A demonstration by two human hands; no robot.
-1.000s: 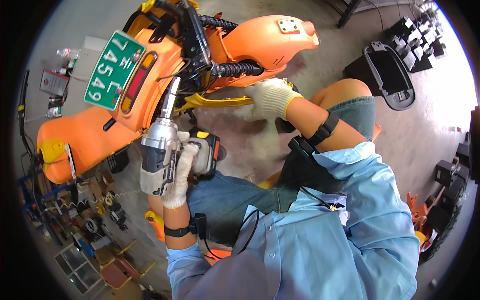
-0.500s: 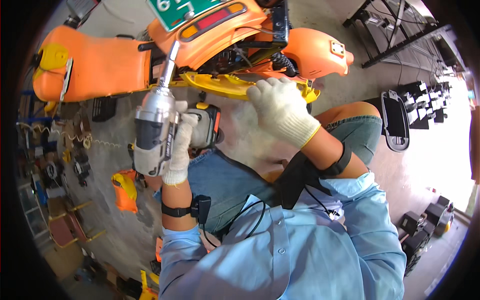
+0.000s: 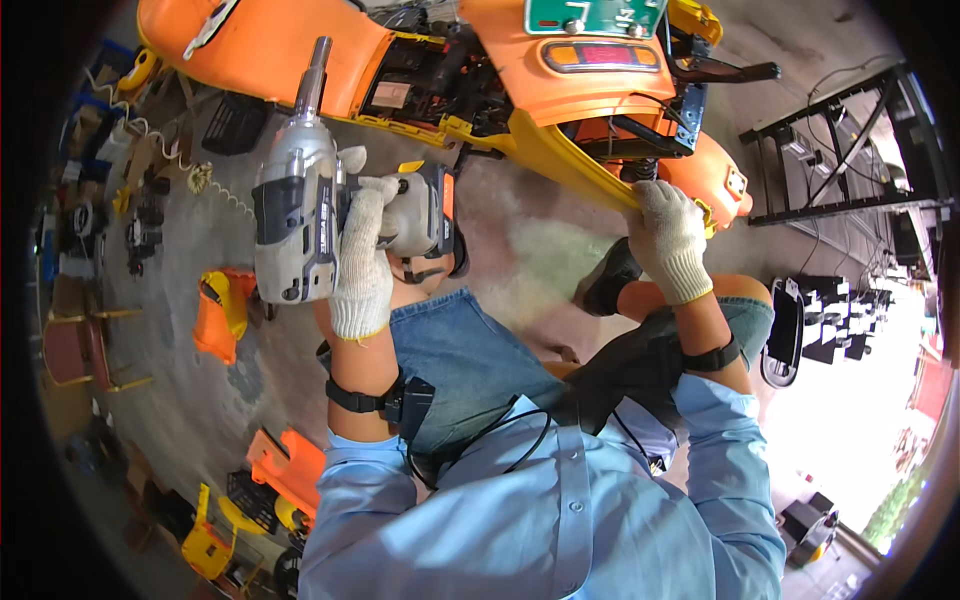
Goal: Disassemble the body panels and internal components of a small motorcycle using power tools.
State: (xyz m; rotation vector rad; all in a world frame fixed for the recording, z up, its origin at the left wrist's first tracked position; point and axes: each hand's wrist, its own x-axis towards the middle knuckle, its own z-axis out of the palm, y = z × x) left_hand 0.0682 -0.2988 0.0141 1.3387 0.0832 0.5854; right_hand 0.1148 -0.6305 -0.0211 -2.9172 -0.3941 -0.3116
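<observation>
My left hand (image 3: pixel 363 265), in a white knit glove, is wrapped round the handle of a grey and black cordless impact wrench (image 3: pixel 290 215). A long metal socket (image 3: pixel 313 80) on the wrench points away from me, toward the orange scooter (image 3: pixel 400 62). With my gloved right hand (image 3: pixel 668 240) I grip the lower edge of a long yellow side panel (image 3: pixel 560 170) near its right end. That panel runs along the scooter's side, below the tail light (image 3: pixel 603 57). My right fingertips are partly hidden behind it.
An orange and yellow part (image 3: pixel 222 310) lies on the floor to my left, with more orange panels (image 3: pixel 290 465) nearer. A black metal rack (image 3: pixel 850 150) stands at the right. Beside my right knee is a black oblong part (image 3: pixel 782 335). A coiled cord (image 3: pixel 198 178) hangs at the left.
My view has shifted. My right hand is farther right and lower on the yellow panel, which now slants down to the right and shows more of its face. The impact wrench stays in my left hand.
</observation>
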